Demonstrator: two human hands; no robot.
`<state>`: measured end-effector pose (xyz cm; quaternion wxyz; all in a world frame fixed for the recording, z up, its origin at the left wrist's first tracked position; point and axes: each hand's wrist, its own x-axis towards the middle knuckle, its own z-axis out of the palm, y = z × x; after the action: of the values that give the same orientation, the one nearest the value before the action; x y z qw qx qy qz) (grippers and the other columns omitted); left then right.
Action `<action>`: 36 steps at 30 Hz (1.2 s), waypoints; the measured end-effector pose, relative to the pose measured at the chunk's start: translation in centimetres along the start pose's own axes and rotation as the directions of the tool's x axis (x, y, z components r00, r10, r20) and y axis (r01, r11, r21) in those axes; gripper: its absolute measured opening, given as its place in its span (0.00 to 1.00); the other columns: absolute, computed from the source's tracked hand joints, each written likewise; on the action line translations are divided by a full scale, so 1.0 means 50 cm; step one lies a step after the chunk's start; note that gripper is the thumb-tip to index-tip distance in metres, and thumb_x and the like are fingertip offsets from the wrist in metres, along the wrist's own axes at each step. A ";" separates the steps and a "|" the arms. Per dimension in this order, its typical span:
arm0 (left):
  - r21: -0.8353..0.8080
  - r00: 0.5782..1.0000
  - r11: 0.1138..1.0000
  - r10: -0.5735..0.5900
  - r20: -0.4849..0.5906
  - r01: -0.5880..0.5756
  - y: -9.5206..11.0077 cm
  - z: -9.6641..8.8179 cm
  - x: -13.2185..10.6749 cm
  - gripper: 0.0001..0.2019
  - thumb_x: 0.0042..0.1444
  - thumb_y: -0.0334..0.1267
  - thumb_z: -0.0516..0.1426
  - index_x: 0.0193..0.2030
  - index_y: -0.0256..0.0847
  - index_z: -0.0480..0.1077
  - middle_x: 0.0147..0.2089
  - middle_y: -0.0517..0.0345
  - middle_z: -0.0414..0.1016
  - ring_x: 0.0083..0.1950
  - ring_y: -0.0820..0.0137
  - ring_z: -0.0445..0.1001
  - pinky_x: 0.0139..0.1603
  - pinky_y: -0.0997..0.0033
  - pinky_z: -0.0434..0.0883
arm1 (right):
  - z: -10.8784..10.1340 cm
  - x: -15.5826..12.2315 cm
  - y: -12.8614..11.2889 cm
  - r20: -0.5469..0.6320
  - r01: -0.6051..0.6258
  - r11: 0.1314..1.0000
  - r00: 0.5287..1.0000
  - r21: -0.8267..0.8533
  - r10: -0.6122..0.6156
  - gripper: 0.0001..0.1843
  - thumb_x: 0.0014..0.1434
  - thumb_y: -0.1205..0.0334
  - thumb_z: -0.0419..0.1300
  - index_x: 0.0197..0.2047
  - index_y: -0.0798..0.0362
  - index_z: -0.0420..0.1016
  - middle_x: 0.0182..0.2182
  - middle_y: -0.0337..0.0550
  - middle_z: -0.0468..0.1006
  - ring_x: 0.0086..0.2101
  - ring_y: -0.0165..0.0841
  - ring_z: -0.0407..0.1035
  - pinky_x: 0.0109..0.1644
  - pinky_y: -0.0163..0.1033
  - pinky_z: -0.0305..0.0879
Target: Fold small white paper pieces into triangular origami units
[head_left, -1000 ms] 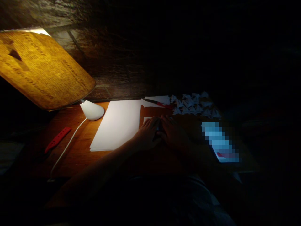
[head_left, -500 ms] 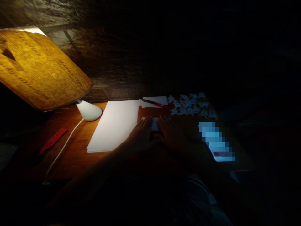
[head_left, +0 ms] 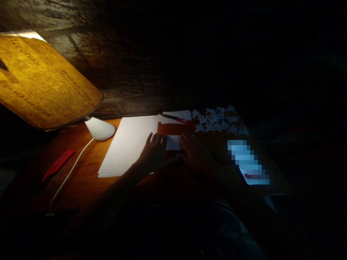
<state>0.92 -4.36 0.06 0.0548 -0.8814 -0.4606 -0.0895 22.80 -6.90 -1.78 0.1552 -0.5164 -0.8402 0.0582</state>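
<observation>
A small white piece of paper [head_left: 172,143] lies flat on the wooden table between my two hands. My left hand [head_left: 155,150] rests at its left edge, fingers stretched forward and a little apart, beside a stack of white sheets [head_left: 128,144]. On the paper's right side lies my right hand [head_left: 193,150], palm down with fingers extended, in deep shadow. The thumbs point toward each other below the paper. Both hands press on the surface rather than grasp; the undersides of the fingers are hidden.
A lamp with a printed shade [head_left: 51,83] and white base [head_left: 100,129] stands at the left, its cord near a red strip-like object [head_left: 59,165]. Behind my hands are a red-handled knife [head_left: 177,119], smaller paper sheets [head_left: 180,115] and several folded paper pieces [head_left: 214,121]. A lit phone [head_left: 248,162] lies right.
My left hand has slid left along the paper, its fingers spreading, so more of the paper shows. The right hand stays almost in place. The whole view has shifted slightly.
</observation>
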 end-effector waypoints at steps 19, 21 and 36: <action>-0.242 0.977 0.953 0.203 0.070 -0.181 0.029 0.045 0.006 0.49 0.66 0.64 0.53 0.78 0.27 0.40 0.80 0.22 0.42 0.82 0.39 0.39 0.77 0.33 0.52 | 0.005 -0.003 -0.002 0.014 0.032 0.999 0.999 -0.023 -0.032 0.38 0.72 0.50 0.52 0.75 0.66 0.57 0.76 0.63 0.54 0.75 0.52 0.47 0.77 0.59 0.45; -0.256 0.978 0.950 0.198 0.062 -0.176 0.029 0.043 0.008 0.49 0.65 0.63 0.55 0.78 0.28 0.41 0.79 0.23 0.45 0.82 0.38 0.42 0.76 0.33 0.53 | 0.000 -0.003 -0.005 0.007 0.029 0.999 1.000 -0.023 -0.029 0.37 0.72 0.51 0.52 0.76 0.64 0.57 0.76 0.60 0.54 0.75 0.53 0.46 0.77 0.62 0.44; -0.364 0.982 0.917 0.184 0.027 -0.162 0.024 0.008 0.027 0.27 0.66 0.57 0.58 0.60 0.37 0.66 0.60 0.39 0.67 0.61 0.48 0.67 0.62 0.42 0.72 | -0.041 0.012 -0.007 -0.072 -0.055 0.997 0.996 0.051 0.059 0.15 0.72 0.62 0.51 0.51 0.56 0.78 0.47 0.53 0.79 0.48 0.43 0.70 0.52 0.46 0.63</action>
<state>2.70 -3.87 -0.07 -0.1139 -0.9161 -0.3580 -0.1402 22.93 -6.68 0.37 0.1968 -0.5379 -0.8172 0.0640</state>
